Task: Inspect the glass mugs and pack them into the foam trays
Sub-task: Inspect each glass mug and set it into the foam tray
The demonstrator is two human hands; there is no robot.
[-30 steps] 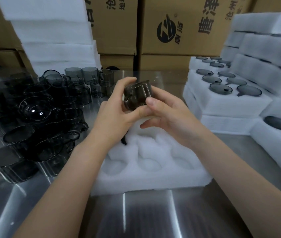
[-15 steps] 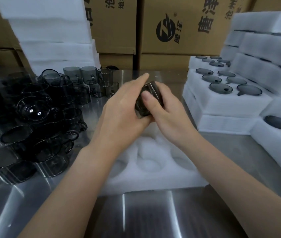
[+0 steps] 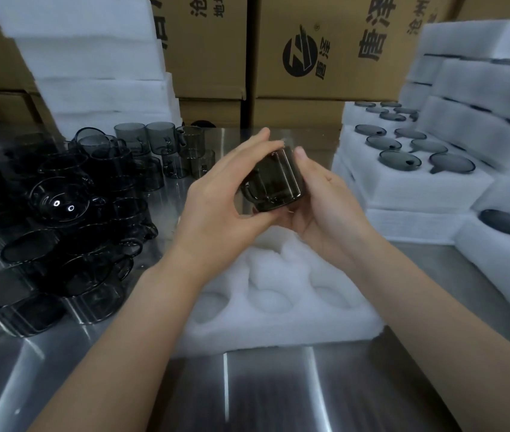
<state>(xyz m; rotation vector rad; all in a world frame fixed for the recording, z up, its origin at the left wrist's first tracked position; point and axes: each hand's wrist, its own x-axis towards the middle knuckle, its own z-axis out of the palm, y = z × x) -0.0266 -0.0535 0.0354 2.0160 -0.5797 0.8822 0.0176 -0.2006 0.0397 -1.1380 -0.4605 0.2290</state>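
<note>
Smoky cylindrical glass mug (image 3: 274, 182), dimpled foam tray (image 3: 278, 333)

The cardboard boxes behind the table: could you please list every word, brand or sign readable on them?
"唐泽", large black characters, right cardboard box; second character cut off.
"唐泽", small, beside the round black logo on that box.
"沧州", same box, farther right; rest cut off.
"沧" and "地", left cardboard box; rest cut off.
Characters at its left edge, partly behind the foam stack: unreadable.
</note>
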